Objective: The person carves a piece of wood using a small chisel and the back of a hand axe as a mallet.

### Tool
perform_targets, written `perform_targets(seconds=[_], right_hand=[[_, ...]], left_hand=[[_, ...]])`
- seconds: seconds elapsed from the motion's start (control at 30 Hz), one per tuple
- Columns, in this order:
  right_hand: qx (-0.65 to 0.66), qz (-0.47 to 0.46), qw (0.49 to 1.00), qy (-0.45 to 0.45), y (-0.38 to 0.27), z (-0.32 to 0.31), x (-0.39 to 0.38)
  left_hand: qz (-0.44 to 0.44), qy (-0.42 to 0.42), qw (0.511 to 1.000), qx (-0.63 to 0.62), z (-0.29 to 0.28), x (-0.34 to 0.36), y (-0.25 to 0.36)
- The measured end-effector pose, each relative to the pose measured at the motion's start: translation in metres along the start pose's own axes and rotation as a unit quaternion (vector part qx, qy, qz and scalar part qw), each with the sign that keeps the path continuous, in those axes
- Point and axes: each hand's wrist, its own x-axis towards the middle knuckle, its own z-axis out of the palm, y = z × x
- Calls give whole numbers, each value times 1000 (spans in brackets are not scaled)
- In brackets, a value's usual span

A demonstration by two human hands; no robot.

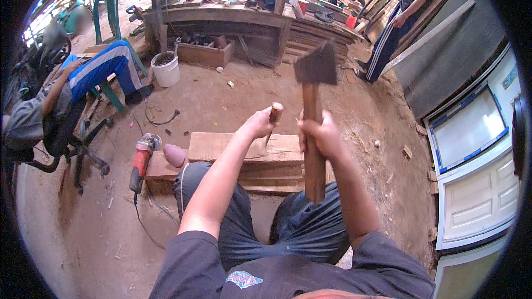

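My left hand (259, 124) is closed around the wooden handle of a chisel (275, 113). The chisel stands nearly upright, its blade pointing down at a thick wooden block (219, 145) that lies across in front of my knees. In my right hand (324, 136) is a hatchet (316, 67), gripped around the wooden handle. Its dark head is up, to the right of the chisel and apart from it, slightly blurred. More timber pieces (271, 176) are stacked beneath the block. A rounded pinkish lump (175, 155) rests beside the block's left end.
A red angle grinder (142, 161) with a cord lies left of the block. Farther off are a white bucket (165, 71), a wooden box (205, 54) and a long workbench (221, 12). One person sits at left; others are farther back. White door panels (476, 188) lean at right.
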Motion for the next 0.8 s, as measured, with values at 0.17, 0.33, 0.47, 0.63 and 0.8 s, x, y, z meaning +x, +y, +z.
perform_targets(seconds=[0.17, 0.33, 0.47, 0.63, 0.8], right_hand=[[-93, 181, 978, 37, 65, -18, -12], [-55, 76, 995, 36, 8, -30, -14], [57, -30, 997, 30, -35, -17, -18], [-19, 75, 997, 15, 19, -15, -11], [-57, 202, 977, 36, 46, -25, -15]], left_hand=[[13, 4, 999, 31, 6, 4, 14], [-28, -18, 998, 45, -1, 4, 24], [-32, -20, 998, 54, -7, -4, 22], [-6, -7, 1000, 28, -6, -3, 11], [-9, -15, 998, 63, 0, 7, 12]])
